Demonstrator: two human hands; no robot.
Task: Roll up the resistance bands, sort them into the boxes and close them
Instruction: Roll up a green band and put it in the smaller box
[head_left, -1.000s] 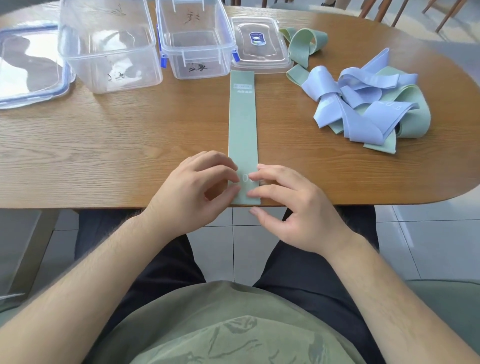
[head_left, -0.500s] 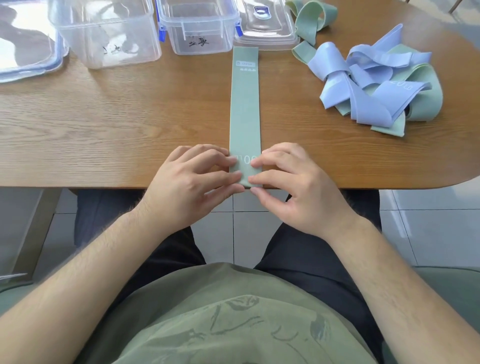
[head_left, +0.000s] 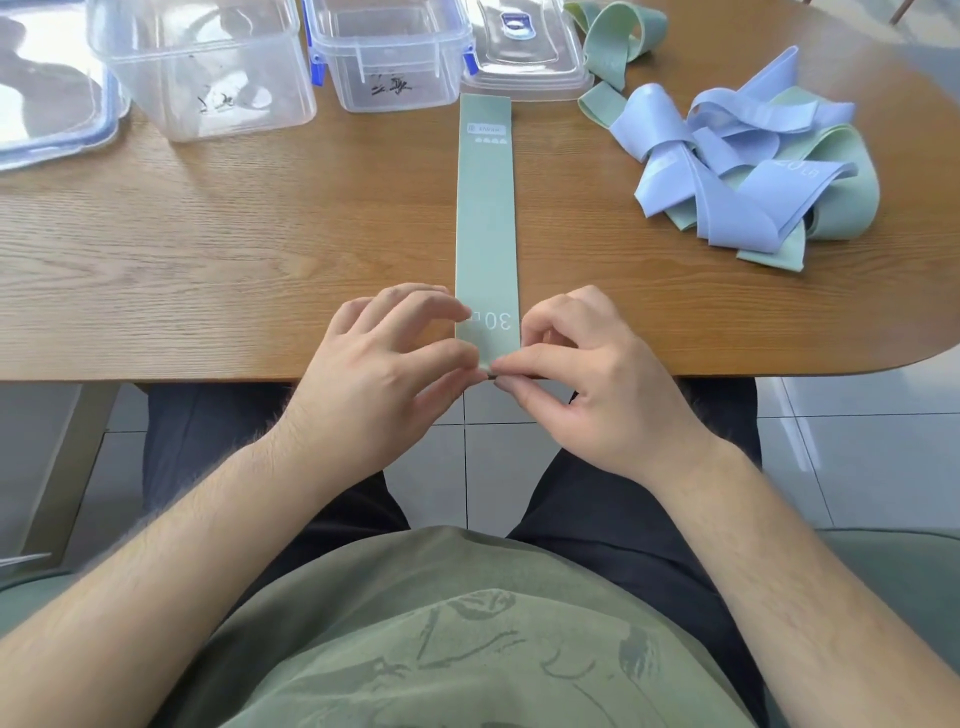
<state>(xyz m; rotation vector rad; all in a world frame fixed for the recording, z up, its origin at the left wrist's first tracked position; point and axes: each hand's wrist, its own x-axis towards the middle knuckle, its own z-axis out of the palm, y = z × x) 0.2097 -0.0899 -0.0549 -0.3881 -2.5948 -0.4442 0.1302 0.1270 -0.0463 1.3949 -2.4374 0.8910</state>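
Tabletop (head_left: 260, 234) boxes (head_left: 202, 78) cropped; fingers (head_left: 540, 358) cover band (head_left: 485, 218) end.

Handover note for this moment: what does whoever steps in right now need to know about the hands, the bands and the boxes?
Hands: left hand and right hand both pinch the near end of the green band at the table edge.
Band: flat and straight, far end near the small box.
Pile of blue and green bands lies unrolled to the right, and a green loop lies beside the small lid.
Big box and small box are open with no bands inside. The big lid lies far left.
Done: one band laid out.
Left: roll it and the rest, sort, close.
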